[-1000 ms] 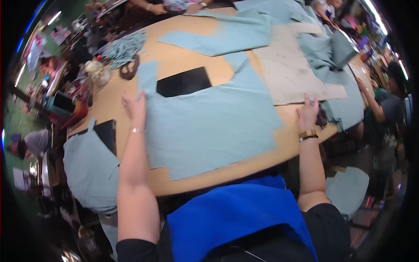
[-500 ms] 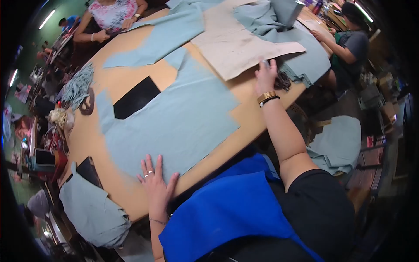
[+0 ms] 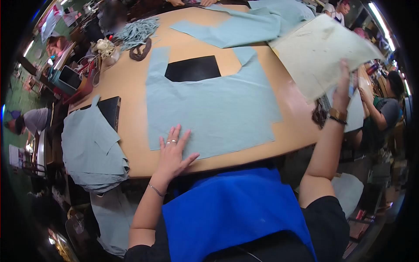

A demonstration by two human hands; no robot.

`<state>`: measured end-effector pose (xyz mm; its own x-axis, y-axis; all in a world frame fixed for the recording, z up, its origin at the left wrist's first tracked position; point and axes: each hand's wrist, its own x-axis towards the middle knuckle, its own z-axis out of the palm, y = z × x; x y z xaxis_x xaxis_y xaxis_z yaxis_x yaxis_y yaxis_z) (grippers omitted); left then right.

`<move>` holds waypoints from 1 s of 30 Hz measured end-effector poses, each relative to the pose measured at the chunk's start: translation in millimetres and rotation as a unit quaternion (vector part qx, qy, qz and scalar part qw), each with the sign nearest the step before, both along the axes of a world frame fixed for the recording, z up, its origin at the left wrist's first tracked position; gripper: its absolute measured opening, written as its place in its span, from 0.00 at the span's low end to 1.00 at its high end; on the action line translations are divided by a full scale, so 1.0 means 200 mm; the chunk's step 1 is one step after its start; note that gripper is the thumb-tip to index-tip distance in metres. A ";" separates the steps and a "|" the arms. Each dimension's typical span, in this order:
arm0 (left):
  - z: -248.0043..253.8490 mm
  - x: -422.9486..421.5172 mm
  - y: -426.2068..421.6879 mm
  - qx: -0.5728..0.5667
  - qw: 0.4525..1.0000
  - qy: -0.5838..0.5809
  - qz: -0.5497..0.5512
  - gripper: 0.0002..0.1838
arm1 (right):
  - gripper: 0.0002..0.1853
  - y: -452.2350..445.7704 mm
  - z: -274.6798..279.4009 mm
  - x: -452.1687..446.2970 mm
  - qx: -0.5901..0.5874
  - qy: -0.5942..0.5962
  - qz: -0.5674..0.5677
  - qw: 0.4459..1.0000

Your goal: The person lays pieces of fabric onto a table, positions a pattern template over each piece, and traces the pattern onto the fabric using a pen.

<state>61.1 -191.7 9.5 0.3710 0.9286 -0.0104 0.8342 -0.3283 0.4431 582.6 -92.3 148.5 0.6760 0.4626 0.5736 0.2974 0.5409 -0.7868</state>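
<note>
My left hand lies flat, fingers spread, on the near left edge of a pale blue-green garment piece. That cloth is spread on the table, with a wide cut-out at its far side and a notch at its right. My right hand grips the near right edge of a large cream pattern sheet, which is tilted up off the table; part of the fingers is hidden behind it. A flat black rectangle shows within the cloth's cut-out.
More blue-green cloth lies at the far side, near another person's hands. A cloth stack hangs over the table's left edge. A bundle of strips and a brown loop lie far left. Another person sits right.
My right hand has lifted the pattern sheet and carried it to the right. My view has turned. My left hand stays flat on the garment piece.
</note>
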 end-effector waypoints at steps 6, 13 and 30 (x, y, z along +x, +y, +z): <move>-0.02 -0.10 0.14 -0.143 0.862 -0.455 0.172 0.33 | 0.21 -0.34 0.48 -0.45 -0.010 0.027 0.103 0.994; 0.19 0.01 0.42 -0.229 0.784 -0.562 0.125 0.37 | 0.24 -0.24 0.43 -0.75 -0.097 0.110 0.306 0.941; -0.01 -0.30 0.44 -0.243 0.764 -0.540 0.256 0.32 | 0.30 -0.03 -0.39 -0.51 -0.322 0.127 0.386 0.855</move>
